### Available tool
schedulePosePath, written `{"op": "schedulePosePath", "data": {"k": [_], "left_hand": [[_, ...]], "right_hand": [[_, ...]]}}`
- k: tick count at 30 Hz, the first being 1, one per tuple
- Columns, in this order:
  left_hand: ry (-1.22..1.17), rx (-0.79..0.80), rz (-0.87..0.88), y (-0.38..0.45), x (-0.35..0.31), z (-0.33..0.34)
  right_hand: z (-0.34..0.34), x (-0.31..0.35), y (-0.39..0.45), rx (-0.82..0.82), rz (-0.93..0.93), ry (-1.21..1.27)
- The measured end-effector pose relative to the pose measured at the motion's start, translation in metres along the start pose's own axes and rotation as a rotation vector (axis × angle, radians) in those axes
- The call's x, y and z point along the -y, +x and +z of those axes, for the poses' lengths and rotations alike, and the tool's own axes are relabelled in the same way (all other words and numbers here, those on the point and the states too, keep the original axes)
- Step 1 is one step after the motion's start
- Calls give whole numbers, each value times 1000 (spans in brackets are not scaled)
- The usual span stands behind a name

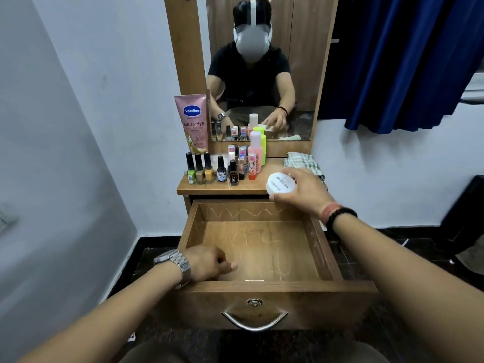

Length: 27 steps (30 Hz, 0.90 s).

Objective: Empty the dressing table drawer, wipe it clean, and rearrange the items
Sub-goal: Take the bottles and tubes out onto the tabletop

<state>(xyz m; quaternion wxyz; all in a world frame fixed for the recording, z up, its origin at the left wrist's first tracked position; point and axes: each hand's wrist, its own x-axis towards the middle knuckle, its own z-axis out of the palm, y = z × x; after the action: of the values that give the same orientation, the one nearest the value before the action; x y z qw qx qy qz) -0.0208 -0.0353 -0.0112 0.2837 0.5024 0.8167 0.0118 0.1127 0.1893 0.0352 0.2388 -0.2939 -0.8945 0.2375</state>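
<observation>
The wooden drawer (262, 286) is pulled out and nothing lies inside it; pale scratch marks show on its floor. My left hand (209, 263) rests on the drawer's front left rim, fingers curled, holding nothing. My right hand (298, 189) grips a round white jar (280, 185) over the drawer's far right corner, at the front edge of the dressing table top (209, 188). On that top stand several nail polish bottles (200, 169), a pink Vaseline tube (192, 121), a pink bottle (255, 150) and a checked cloth (303, 162).
A mirror (301, 61) rises behind the table top and reflects me. A white wall is on the left, a blue curtain (392, 61) hangs at the right. The drawer front carries a metal handle (255, 322) and a lock. Dark floor lies below.
</observation>
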Motion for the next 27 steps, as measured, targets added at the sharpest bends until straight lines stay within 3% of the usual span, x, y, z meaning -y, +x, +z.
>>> {"op": "schedulePosePath", "data": {"k": [7,16,19,22,24,27], "left_hand": [[87,6,-22,1,3,6],[-34,-231,29,1,10,14],[-23,-300,62,-2,9,15],[12,-393,78,-5,6,16],[26,-417,70,-7,6,16],[37,-435,69,-8,5,17]], "right_hand": [[14,0,54,-21,82,-41],[32,-5,70,-9,136,-192],[21,-13,70,-119,96,-243],[-2,-33,72,-268,204,-239],[-16,-48,72,-238,307,-250],[-24,-58,70,-22,278,-278]]}}
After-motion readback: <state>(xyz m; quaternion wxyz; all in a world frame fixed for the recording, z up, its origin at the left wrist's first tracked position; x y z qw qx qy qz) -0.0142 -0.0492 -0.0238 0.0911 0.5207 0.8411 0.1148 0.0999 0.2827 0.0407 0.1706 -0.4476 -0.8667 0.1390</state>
